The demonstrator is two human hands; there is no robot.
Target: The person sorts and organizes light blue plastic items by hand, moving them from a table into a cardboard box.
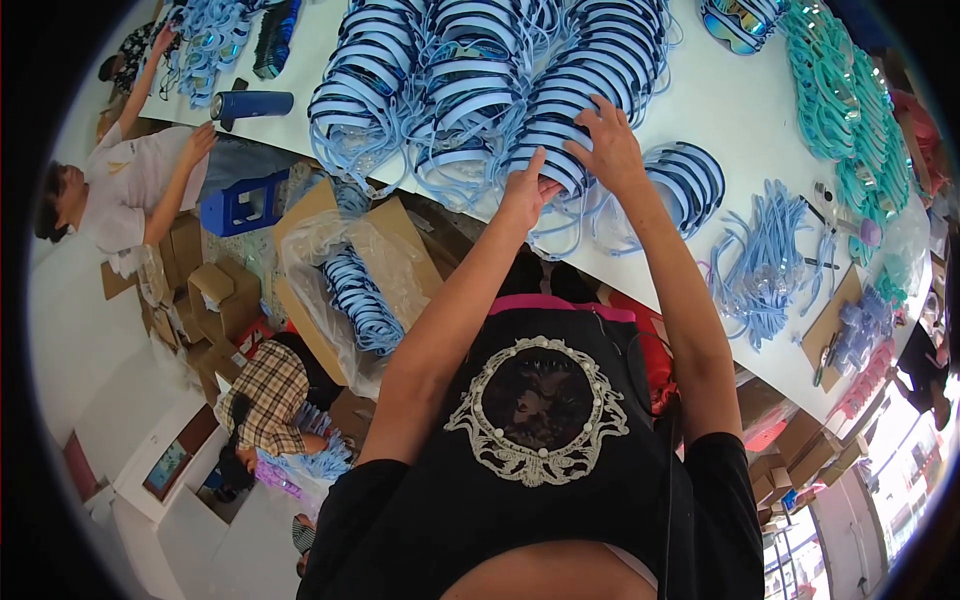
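A cardboard box (325, 215) lined with plastic, holding blue frames, sits left, below the white table (745, 110). Left hand (525, 190) pinches a blue frame (545, 160) at the table's near edge. Right hand (608, 145), fingers spread, rests on the same stacked row (590, 75).

white table (740, 110) | blue visor stacks (470, 90) | teal visors (840, 100) | blue straps (765, 270)

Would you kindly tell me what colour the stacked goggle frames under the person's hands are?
Light blue with dark edges, the stacked goggle frames show best in the head view.
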